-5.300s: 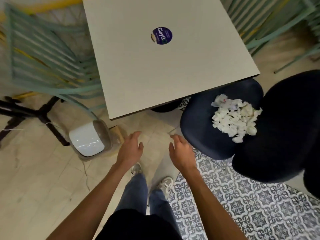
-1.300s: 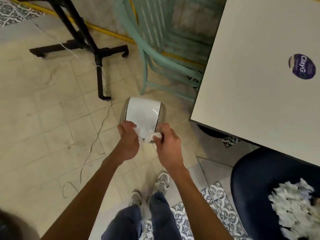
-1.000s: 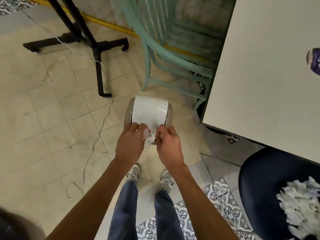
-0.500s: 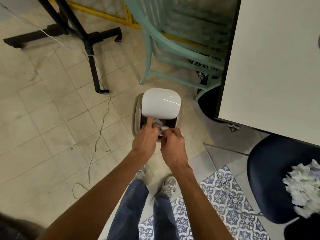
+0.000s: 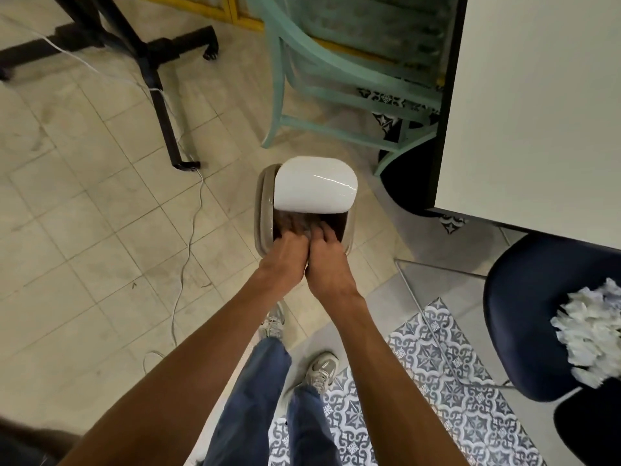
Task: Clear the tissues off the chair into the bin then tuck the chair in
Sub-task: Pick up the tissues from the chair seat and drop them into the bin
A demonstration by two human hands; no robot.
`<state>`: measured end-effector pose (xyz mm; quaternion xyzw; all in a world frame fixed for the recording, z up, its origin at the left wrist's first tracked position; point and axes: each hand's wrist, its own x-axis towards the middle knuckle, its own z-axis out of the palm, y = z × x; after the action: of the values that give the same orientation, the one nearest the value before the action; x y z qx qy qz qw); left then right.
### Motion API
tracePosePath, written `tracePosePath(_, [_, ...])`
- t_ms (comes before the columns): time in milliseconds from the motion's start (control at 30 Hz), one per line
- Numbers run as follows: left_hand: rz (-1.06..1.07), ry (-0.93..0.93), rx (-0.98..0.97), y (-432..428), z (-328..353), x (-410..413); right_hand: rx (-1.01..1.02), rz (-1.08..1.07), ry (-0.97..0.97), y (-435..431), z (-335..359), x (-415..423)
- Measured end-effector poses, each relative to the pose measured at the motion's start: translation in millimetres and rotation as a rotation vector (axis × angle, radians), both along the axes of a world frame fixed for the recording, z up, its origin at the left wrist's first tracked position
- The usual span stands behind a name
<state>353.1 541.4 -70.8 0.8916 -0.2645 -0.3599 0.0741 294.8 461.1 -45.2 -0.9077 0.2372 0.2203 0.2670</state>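
Observation:
The small bin (image 5: pixel 263 210) stands on the tiled floor in front of me, its white lid (image 5: pixel 316 185) tipped up. My left hand (image 5: pixel 284 253) and my right hand (image 5: pixel 327 260) are side by side, fingers stretched down into the dark opening under the lid. No tissue shows in either hand. The fingertips are blurred inside the bin. At the right edge, the dark blue chair (image 5: pixel 517 314) stands pulled out from the table, with a heap of crumpled white tissues (image 5: pixel 591 334) on its seat.
The white table (image 5: pixel 537 95) fills the upper right, close to the bin. A mint green chair (image 5: pixel 322 62) stands behind the bin. A black stand (image 5: pixel 158 72) and a loose white cable (image 5: pixel 188 250) lie on the left. A patterned rug (image 5: pixel 453 398) lies under the blue chair.
Earlier both hands pinched tissues above the closed bin. The lid has swung up, the hands have pushed down into the opening, and the tissues are no longer seen in them.

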Motion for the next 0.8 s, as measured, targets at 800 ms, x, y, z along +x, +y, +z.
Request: tracePosePath(800, [-0.121, -0.377, -0.188, -80, 103, -88, -0.117, -0.517, -0.382, -113, 55, -166])
